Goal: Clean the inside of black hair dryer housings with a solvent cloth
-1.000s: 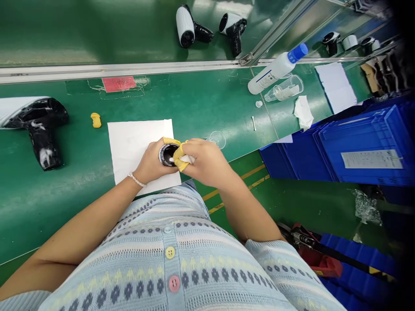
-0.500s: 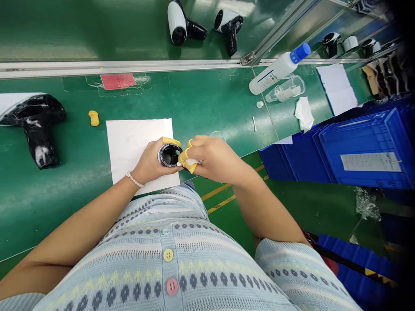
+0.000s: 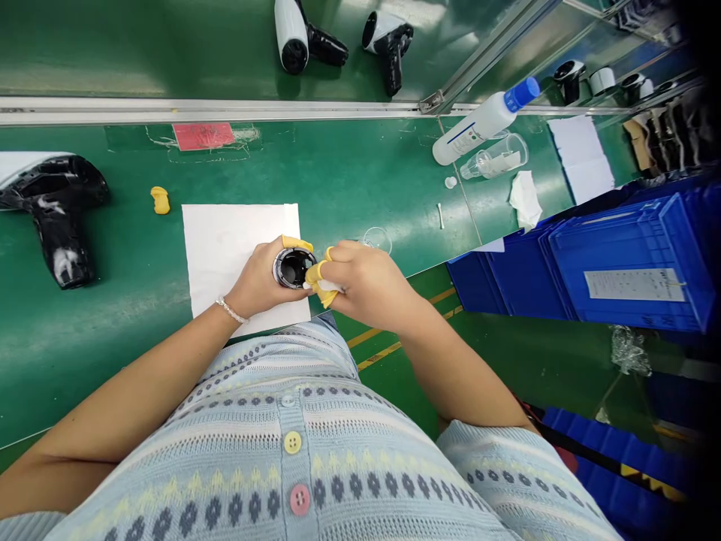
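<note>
Black round cup (image 3: pixel 291 268) gripped in left hand (image 3: pixel 262 274), hovering above white paper sheet (image 3: pixel 230 248) mid-table; left fingers (image 3: pixel 296 243) clamping its rim. Right hand (image 3: pixel 366 285) pinching white cloth (image 3: pixel 330 285) against rim, yellow-capped fingertips (image 3: pixel 315 275) together. Glossy black hair dryer (image 3: pixel 56 218) lying near table (image 3: pixel 366 188) left edge; blue-capped bottle (image 3: pixel 478 128) lying near far right corner.

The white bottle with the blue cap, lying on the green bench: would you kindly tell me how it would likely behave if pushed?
The white bottle lies on its round side on the green bench, so it would probably roll. Its plastic probably squeezes easily.
</note>
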A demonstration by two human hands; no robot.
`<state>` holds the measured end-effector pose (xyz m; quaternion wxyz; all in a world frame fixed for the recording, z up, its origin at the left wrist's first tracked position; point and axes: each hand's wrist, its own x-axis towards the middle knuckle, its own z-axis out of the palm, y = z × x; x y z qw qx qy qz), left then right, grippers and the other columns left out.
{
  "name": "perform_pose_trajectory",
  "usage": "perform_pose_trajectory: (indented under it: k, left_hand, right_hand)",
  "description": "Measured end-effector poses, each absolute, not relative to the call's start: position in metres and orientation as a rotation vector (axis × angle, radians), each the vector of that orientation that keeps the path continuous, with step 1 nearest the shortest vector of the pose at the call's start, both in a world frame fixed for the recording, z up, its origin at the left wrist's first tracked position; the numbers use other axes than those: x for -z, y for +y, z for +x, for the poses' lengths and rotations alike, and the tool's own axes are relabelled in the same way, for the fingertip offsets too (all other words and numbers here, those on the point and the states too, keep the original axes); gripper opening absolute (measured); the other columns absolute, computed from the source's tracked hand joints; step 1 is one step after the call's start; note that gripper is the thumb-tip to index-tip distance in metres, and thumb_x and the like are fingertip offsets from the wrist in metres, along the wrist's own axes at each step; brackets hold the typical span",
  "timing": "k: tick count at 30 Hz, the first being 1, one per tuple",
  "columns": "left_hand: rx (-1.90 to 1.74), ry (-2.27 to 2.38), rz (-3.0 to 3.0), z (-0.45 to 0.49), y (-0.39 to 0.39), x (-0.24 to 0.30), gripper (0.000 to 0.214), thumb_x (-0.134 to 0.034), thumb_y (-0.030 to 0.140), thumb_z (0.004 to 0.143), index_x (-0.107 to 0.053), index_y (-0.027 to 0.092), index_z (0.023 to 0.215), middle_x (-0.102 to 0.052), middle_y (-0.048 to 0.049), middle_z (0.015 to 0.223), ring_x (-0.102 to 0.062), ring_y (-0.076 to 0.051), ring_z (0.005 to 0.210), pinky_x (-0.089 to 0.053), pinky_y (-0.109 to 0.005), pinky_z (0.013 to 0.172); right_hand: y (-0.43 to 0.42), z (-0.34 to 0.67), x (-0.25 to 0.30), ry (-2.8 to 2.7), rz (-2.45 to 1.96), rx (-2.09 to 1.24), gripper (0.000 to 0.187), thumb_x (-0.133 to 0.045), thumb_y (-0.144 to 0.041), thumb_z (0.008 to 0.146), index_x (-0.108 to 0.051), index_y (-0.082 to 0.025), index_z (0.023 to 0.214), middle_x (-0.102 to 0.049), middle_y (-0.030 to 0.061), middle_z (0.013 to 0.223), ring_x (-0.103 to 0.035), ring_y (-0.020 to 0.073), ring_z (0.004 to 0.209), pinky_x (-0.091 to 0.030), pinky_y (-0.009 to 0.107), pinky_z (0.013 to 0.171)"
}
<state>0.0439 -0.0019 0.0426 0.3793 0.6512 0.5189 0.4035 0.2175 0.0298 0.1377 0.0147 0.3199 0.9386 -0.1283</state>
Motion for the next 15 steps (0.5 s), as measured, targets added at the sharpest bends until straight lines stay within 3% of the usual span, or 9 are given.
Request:
perform_pose_trajectory:
  k: [8, 15]
  left_hand:
    - [-1.079, 1.309, 1.702, 0.044, -0.002, -0.039, 0.053, -0.077, 0.047, 0.062, -0.056, 0.020, 0.102, -0.066, -0.0025, 0.099, -0.064, -0.021, 0.090, -0.049, -0.030, 0.083]
    - [-1.052, 1.371, 1.721, 0.045, -0.002, -0.039, 0.050, -0.075, 0.046, 0.063, -0.056, 0.021, 0.102, -0.066, -0.0018, 0.098, -0.064, -0.020, 0.090, -0.048, -0.031, 0.085]
  right_hand:
    - [0.028, 0.222, -0.117, 3.020, 1.479, 0.308, 0.009, -0.048, -0.017, 0.077, -0.056, -0.017, 0.073, -0.049, 0.0013, 0.066, -0.040, 0.0153, 0.063, -0.021, 0.025, 0.054]
    - [0.015, 0.215, -0.105, 3.127, 1.535, 0.007, 0.007, -0.047, -0.016, 0.079, -0.050, -0.019, 0.072, -0.052, 0.0007, 0.067, -0.042, 0.0163, 0.064, -0.026, 0.026, 0.055]
